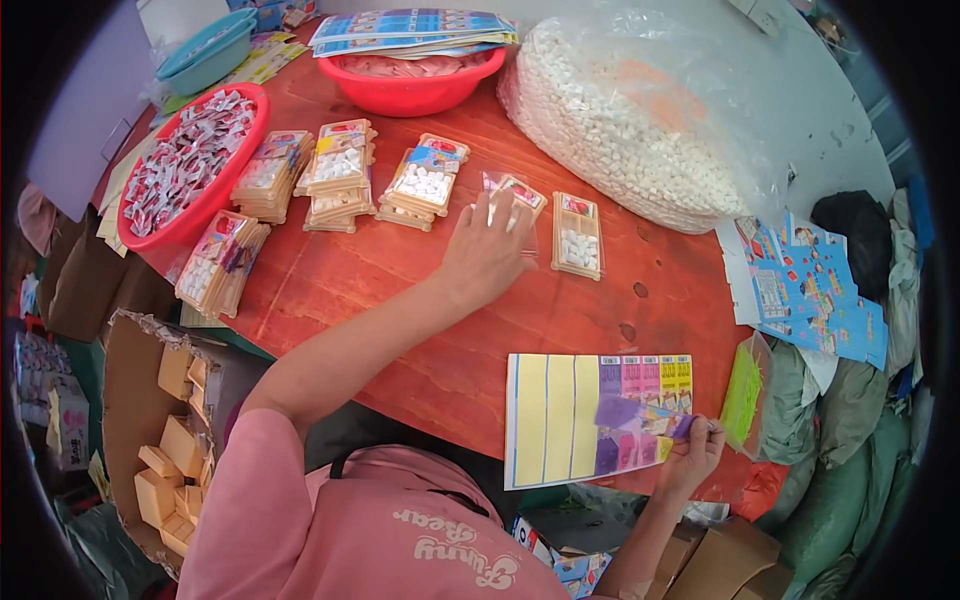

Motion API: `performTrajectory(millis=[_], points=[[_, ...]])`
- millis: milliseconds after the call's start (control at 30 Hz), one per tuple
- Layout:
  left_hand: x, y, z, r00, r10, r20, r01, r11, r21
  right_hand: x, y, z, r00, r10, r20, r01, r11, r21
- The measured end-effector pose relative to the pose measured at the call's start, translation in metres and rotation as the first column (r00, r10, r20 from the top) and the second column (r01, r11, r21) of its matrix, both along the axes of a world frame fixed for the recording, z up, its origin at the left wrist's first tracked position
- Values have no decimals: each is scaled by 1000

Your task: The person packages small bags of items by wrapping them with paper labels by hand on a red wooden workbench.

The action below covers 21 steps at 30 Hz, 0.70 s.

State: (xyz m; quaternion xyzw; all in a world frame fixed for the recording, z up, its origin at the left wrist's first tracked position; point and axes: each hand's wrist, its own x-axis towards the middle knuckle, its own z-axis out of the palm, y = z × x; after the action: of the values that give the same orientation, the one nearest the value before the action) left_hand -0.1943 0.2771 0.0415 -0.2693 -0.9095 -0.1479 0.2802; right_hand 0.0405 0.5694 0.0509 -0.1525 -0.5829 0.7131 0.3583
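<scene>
Four stacks of tan compartment trays point(338, 178) along the far left of the red-brown desk point(450, 380), white pieces and red printed packets showing in the upper ones. Some stacks lean; colored labels lie across several of the trays.

Left hand point(487, 255): stretched out over a filled tray point(527, 195), to the right of the stacks. Fingers somewhat spread, covering part of it; grip on the tray cannot be told from this angle. Clear film shows around that tray. Just beside it, on the right, a single tray point(577, 240) lies flat, white pieces in the lower part, red packet at the top.

Right hand point(695, 455): at the near right edge, fingers pinched on the end of a purple printed label strip point(640, 418). Strip lies above a label sheet point(545, 420), which has bare yellow columns at left and purple, pink and yellow printed ones at right.

Surroundings: red basin point(208, 212) at far left, heaped with small wrapped packets. Second red basin point(420, 98) at the back, printed sheets point(415, 32) across its top. Large clear bag point(620, 130) of white pieces, back right. Blue printed cards point(800, 285) at the right edge. Cardboard box point(130, 375) of tan pieces, lower left.
</scene>
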Motion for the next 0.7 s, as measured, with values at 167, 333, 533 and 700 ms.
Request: performTrajectory(millis=[167,333,533,700], points=[[-32,-14,0,932,151,330,-132,988,-81,-13,-25,-6,996,71,49,-71,997,13],[-49,-14,-1,916,165,365,-147,986,-77,-18,-34,-7,992,116,41,-114,992,-51],[-32,2,-1,983,79,164,-78,997,-10,-15,-34,-18,989,126,74,-121,990,-76],[-33,8,-14,988,-75,133,92,987,-130,-20,-40,-18,992,92,84,-84,992,-98]])
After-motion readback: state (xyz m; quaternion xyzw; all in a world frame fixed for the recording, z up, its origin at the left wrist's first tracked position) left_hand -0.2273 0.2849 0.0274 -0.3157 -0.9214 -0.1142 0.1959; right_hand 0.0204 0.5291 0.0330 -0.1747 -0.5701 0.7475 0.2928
